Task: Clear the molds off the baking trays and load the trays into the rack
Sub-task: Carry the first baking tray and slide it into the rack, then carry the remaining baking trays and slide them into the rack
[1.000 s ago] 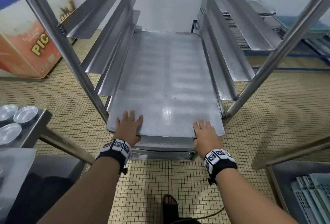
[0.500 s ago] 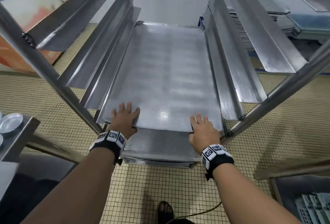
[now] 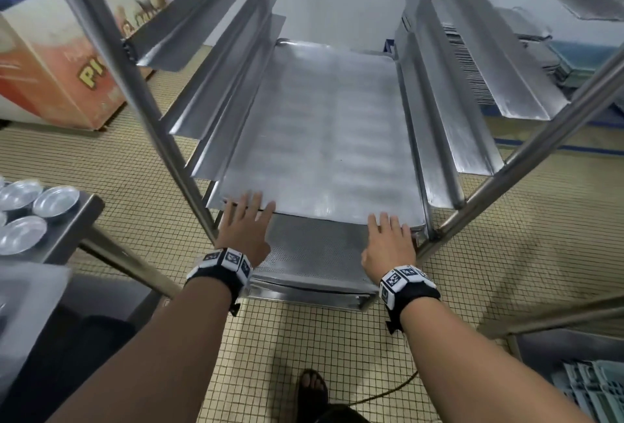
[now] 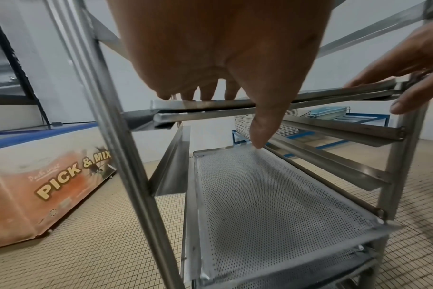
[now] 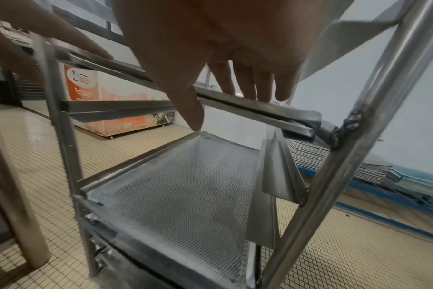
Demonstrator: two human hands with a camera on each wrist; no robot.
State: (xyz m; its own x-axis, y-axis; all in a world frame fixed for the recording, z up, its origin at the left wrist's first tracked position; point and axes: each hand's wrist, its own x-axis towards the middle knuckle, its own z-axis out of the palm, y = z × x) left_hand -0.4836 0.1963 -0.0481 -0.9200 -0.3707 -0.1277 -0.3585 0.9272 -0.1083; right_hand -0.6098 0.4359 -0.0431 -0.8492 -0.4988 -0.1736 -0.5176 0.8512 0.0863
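Note:
A flat metal baking tray [image 3: 324,132] lies on the side rails of the steel rack [image 3: 479,186], almost fully inside. My left hand [image 3: 246,220] has straight fingers laid over the tray's near left edge [image 4: 198,103]. My right hand [image 3: 388,237] does the same at the near right corner [image 5: 272,107]. Both thumbs hang free below the edge. One level down sits a perforated tray [image 3: 314,250], seen also as the perforated tray [image 4: 272,205] from the left wrist. Round silver molds [image 3: 30,206] stand on a steel table at the left.
Empty angled rails [image 3: 216,61] rise above the tray on both sides. An orange "PICK & MIX" freezer [image 3: 60,78] stands at the left. Stacked trays [image 3: 472,68] lie behind the rack at the right. A blue crate [image 3: 594,395] sits at the lower right on the tiled floor.
The tray has slid deeper into the rack, uncovering more of the perforated tray below. Both hands followed its near edge forward with flat fingers.

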